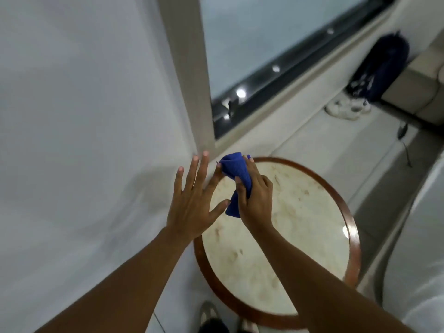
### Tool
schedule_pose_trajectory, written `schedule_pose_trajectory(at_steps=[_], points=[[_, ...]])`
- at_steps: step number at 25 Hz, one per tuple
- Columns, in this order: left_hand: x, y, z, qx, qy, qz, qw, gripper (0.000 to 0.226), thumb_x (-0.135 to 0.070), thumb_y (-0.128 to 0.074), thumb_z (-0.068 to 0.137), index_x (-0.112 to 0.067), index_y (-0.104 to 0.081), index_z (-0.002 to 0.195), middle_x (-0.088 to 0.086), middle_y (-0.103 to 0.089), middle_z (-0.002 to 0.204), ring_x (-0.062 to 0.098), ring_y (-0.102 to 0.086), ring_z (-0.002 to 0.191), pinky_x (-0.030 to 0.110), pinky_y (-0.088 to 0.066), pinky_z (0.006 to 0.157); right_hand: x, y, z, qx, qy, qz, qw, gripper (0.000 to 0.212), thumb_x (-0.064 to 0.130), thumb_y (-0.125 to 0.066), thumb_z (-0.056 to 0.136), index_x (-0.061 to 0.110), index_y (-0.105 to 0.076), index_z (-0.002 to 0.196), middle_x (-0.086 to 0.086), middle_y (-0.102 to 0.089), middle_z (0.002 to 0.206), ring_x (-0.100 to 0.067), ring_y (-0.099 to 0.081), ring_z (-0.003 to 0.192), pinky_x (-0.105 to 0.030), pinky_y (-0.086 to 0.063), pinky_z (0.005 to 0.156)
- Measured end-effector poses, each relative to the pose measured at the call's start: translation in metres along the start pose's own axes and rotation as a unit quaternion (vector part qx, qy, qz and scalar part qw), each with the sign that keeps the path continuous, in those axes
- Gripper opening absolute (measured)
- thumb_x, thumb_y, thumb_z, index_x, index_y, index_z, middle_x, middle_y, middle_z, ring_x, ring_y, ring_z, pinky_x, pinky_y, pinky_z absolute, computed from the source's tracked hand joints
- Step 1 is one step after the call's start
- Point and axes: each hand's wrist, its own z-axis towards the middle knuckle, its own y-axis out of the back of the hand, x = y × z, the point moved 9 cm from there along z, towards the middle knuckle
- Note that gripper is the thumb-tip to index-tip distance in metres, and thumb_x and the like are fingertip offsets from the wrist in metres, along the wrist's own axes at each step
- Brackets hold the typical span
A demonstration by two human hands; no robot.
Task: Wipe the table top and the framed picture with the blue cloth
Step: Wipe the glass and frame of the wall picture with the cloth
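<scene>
Blue cloth bunched in the gripping right hand above the round table, left hand open, fingers spread.

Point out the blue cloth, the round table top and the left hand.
blue cloth [236, 168]: head view, upper bunched part.
round table top [295, 212]: head view, bare marble middle.
left hand [192, 205]: head view, back of hand.

The round worktop stands just right of the wall. Both hands are above its far left edge: left hand over the rim, right hand beside it, gripping the cloth. A window lies beyond the far edge. Shoes lie on the floor well beyond, to the right.
</scene>
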Motion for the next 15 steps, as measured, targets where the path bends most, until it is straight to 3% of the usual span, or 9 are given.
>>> schedule_pose_trajectory(at_steps=[2,4,7,9,11,15], points=[[0.035,0.108,0.011,-0.055,0.018,0.048,0.997,0.079,-0.068,-0.014,0.099,-0.021,-0.002,0.162,0.015,0.002,0.169,0.036,-0.008,0.156,0.062,-0.022,0.120,0.108,0.022,0.041,-0.032,0.083,0.042,0.995,0.044,0.042,-0.035,0.103,0.025,-0.041,0.143,0.009,-0.046,0.148,-0.009,-0.045,0.128,-0.022,-0.026,0.107],[0.067,0.216,0.017,-0.115,0.034,0.102,0.987,0.080,-0.068,-0.013,0.099,-0.020,0.004,0.161,0.014,0.012,0.169,0.035,-0.001,0.156,0.059,-0.016,0.122,0.216,0.046,0.077,-0.073,0.153,0.084,0.982,0.044,0.047,-0.032,0.104,0.031,-0.038,0.144,0.009,-0.047,0.146,-0.001,-0.044,0.125,-0.021,-0.026,0.106],[0.107,0.381,0.018,-0.222,0.049,0.182,0.957,0.086,-0.068,-0.025,0.097,-0.020,0.005,0.161,0.012,0.021,0.168,0.034,0.006,0.155,0.056,-0.006,0.122,0.371,0.091,0.128,-0.137,0.195,0.179,0.955,0.045,0.052,-0.032,0.102,0.037,-0.033,0.144,-0.006,-0.064,0.131,0.011,-0.044,0.109,-0.033,-0.038,0.101],[0.132,0.488,0.013,-0.290,0.065,0.223,0.928,0.085,-0.067,-0.032,0.097,-0.021,-0.002,0.162,0.013,0.018,0.169,0.033,0.005,0.156,0.054,-0.003,0.124,0.473,0.124,0.160,-0.168,0.226,0.242,0.929,0.052,0.053,-0.032,0.100,0.021,-0.045,0.140,-0.014,-0.068,0.119,-0.010,-0.057,0.105,-0.049,-0.046,0.093],[0.159,0.581,-0.003,-0.347,0.093,0.263,0.895,0.082,-0.066,-0.033,0.098,-0.020,-0.009,0.162,0.015,0.010,0.170,0.033,0.003,0.157,0.054,-0.002,0.125,0.579,0.158,0.177,-0.193,0.285,0.293,0.892,0.062,0.054,-0.029,0.100,0.009,-0.049,0.139,-0.020,-0.068,0.116,-0.034,-0.064,0.101,-0.055,-0.047,0.088],[0.216,0.708,-0.031,-0.374,0.169,0.341,0.846,0.081,-0.066,-0.030,0.096,-0.021,-0.013,0.162,0.015,0.003,0.171,0.032,0.003,0.157,0.055,-0.003,0.124,0.747,0.208,0.187,-0.289,0.367,0.308,0.829,0.053,0.044,-0.042,0.100,0.008,-0.048,0.140,-0.013,-0.058,0.138,-0.032,-0.057,0.123,-0.049,-0.042,0.100]])
